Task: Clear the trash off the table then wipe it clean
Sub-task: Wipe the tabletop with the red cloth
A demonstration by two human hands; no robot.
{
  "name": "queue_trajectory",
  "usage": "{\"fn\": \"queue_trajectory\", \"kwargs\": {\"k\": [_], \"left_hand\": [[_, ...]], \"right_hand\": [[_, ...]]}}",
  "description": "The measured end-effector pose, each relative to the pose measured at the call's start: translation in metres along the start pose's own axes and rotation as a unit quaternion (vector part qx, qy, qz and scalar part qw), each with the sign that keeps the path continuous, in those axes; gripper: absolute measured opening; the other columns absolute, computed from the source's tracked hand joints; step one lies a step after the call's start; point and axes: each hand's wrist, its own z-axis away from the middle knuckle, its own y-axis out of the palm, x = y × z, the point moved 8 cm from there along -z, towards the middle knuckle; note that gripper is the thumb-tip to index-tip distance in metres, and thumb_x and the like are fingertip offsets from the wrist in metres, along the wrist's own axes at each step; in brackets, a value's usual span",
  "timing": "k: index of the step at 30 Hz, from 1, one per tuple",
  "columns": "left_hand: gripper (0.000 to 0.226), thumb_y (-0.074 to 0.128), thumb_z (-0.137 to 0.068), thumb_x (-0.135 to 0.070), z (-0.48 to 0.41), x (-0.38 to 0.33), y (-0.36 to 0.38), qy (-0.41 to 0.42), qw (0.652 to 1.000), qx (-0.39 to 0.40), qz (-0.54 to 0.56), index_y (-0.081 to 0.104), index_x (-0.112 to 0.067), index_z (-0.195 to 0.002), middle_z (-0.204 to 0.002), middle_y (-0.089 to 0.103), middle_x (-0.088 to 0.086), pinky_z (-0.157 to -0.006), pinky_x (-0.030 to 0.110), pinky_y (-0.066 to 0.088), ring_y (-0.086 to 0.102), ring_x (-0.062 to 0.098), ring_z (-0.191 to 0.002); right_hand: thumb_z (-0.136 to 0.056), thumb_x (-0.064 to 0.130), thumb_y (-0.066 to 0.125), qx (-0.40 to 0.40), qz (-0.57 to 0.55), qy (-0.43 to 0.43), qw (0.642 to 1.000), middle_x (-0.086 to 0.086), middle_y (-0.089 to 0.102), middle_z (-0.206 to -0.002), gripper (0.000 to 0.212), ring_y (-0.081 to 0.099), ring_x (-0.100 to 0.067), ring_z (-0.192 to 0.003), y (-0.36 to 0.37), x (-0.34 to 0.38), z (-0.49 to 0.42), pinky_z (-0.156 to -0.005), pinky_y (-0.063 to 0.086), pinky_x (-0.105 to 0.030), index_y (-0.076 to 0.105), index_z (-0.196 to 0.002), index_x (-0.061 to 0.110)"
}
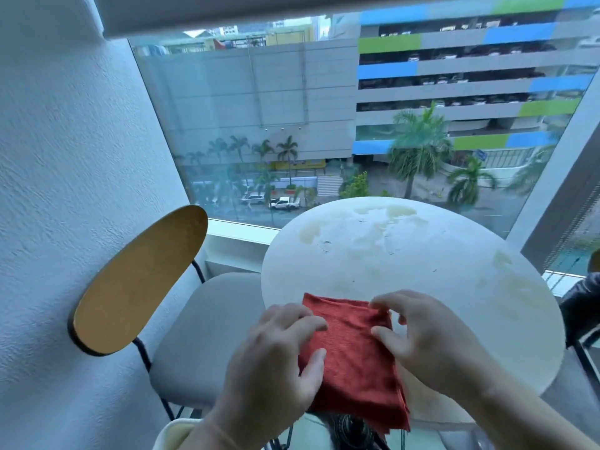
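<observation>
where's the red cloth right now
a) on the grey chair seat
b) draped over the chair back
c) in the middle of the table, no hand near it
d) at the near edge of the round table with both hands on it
d: the red cloth lies at the near edge of the stained round table, and the left hand and right hand both hold it.
</observation>
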Motion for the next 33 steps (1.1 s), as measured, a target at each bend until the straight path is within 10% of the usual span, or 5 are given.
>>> {"fn": "queue_trajectory", "kwargs": {"k": [7, 11, 18, 28, 33], "left_hand": [[0.053, 0.061, -0.081, -0.063, -0.015, -0.001, 0.038, 0.044, 0.994, 0.089, -0.054, 0.071, -0.034, -0.124, -0.131, 0.063, -0.019, -0.109, 0.036, 0.043, 0.057, 0.010, -0.124], [0.064, 0.057, -0.081, -0.072, -0.018, -0.007, 0.047, 0.031, 0.992, 0.078, -0.089, 0.071, -0.030, -0.127, -0.138, 0.065, -0.008, -0.113, 0.040, 0.031, 0.059, 0.018, -0.129], [0.066, 0.053, -0.090, -0.059, -0.010, 0.015, 0.040, 0.022, 0.997, 0.064, -0.036, 0.059, -0.024, -0.146, -0.145, 0.063, -0.012, -0.127, 0.048, 0.009, 0.046, 0.008, -0.146], [0.044, 0.065, -0.078, -0.062, -0.018, 0.031, 0.030, 0.021, 0.997, 0.061, 0.034, 0.074, -0.039, -0.114, -0.133, 0.067, -0.024, -0.128, 0.043, 0.010, 0.054, -0.005, -0.133], [0.015, 0.071, -0.086, -0.037, -0.038, 0.086, -0.001, -0.136, 0.968, -0.116, 0.177, 0.074, -0.031, -0.099, -0.116, 0.068, -0.018, -0.106, 0.035, 0.048, 0.061, 0.007, -0.118]], "right_hand": [[-0.087, 0.017, 0.075, -0.041, 0.007, 0.048, 0.998, 0.019, 0.063, -0.088, 0.020, 0.058, -0.004, -0.086, 0.005, 0.001, -0.008, -0.078, 0.049, -0.023, 0.070, -0.094, 0.035], [-0.083, 0.012, 0.078, -0.138, 0.068, 0.036, 0.987, 0.016, 0.065, -0.106, 0.029, 0.062, -0.017, -0.099, -0.014, 0.010, -0.005, -0.086, 0.054, -0.042, 0.071, -0.104, 0.031], [-0.090, 0.033, 0.055, -0.082, 0.065, -0.035, 0.994, 0.012, 0.066, -0.133, 0.034, 0.067, -0.013, -0.116, 0.035, 0.033, 0.024, -0.096, 0.058, -0.029, 0.072, -0.119, 0.029], [-0.090, 0.039, 0.046, -0.017, 0.134, -0.027, 0.991, 0.006, 0.066, -0.140, 0.049, 0.063, -0.016, -0.130, 0.057, 0.046, 0.012, -0.110, 0.046, -0.037, 0.069, -0.131, 0.027], [-0.094, 0.057, 0.039, 0.004, 0.126, -0.009, 0.992, 0.014, 0.042, -0.162, 0.056, 0.037, -0.014, -0.151, 0.053, 0.059, 0.005, -0.128, 0.014, -0.038, 0.052, -0.146, 0.040]]}}
